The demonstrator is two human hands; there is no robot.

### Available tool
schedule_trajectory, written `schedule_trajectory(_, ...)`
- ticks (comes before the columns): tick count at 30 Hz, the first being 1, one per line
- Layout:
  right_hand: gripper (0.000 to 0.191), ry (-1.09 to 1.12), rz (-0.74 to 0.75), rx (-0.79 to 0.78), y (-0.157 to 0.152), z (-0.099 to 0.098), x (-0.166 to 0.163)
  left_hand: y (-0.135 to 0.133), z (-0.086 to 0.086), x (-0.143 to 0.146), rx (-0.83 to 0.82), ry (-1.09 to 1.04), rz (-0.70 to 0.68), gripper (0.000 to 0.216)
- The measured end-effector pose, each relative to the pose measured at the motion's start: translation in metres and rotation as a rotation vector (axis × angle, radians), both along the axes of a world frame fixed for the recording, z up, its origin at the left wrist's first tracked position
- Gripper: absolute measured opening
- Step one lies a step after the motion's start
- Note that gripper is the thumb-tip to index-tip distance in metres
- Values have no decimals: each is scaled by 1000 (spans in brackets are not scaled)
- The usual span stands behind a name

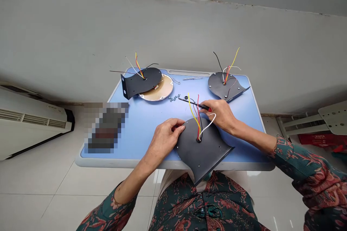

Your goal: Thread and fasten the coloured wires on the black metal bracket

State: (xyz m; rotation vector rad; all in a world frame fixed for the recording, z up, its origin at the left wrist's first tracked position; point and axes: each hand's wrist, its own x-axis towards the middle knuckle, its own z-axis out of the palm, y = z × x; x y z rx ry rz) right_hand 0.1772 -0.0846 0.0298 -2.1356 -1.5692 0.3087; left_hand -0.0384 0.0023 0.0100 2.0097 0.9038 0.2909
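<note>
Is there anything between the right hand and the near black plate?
Yes. The wires rising from the centre of the plate stand there: the white wire loops just under the right hand, and the yellow and red ones cross the screwdriver that it holds. The left hand grips the plate at its left edge.

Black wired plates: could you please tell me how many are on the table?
3: the near plate at the left hand, the far-left plate on a beige disc, the far-right plate alone. None looks hidden.
</note>
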Motion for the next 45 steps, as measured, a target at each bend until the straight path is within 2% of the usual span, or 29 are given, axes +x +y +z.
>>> schedule_trajectory(2, 18, 7, -49, 8, -18, 7, -3, 0, 0, -1, -13, -3, -2, 26)
schedule_trajectory(4, 26, 28, -146, 22, -50, 12, -6, -1, 1, -1, -22, -8, 3, 25)
schedule_trajectory(8, 37, 213, -556, 61, -126, 9, -27, -2, 0, -3, -23, -16, 13, 25)
schedule_trajectory(11, 48, 423, -618, 17, -154, -1, -51, -5, -2, -5, -15, -17, 25, 27)
schedule_trajectory(14, 50, 581, -605, -1, -152, -7, -65, -9, -3, -8, -15, -23, 52, 29)
schedule_trajectory(19, 51, 667, -628, 10, -139, -7, -60, -16, -1, -16, -72, -58, 72, 30)
schedule_trajectory(26, 44, 624, -589, -25, -132, 1, -52, -23, 0, -25, -40, -87, 82, 24)
schedule_trajectory(32, 57, 496, -661, 25, -128, 4, -54, -35, -6, -38, 16, -107, 100, 27)
schedule_trajectory(35, 59, 348, -663, 56, -131, 0, -58, -52, -16, -50, 39, -221, 128, 48)
schedule_trajectory(38, 56, 276, -633, 78, -130, -2, -58, -75, -28, -60, 181, -263, 98, 97)
schedule_trajectory(40, 56, 266, -617, 67, -128, -2, -56, -87, -33, -61, 285, -232, 80, 118)
schedule_trajectory(42, 58, 249, -593, 36, -124, -2, -54, -93, -37, -60, 352, -206, 81, 124)
schedule_trajectory(45, 66, 200, -534, -12, -122, -2, -52, -90, -39, -57, 406, -201, 71, 120)
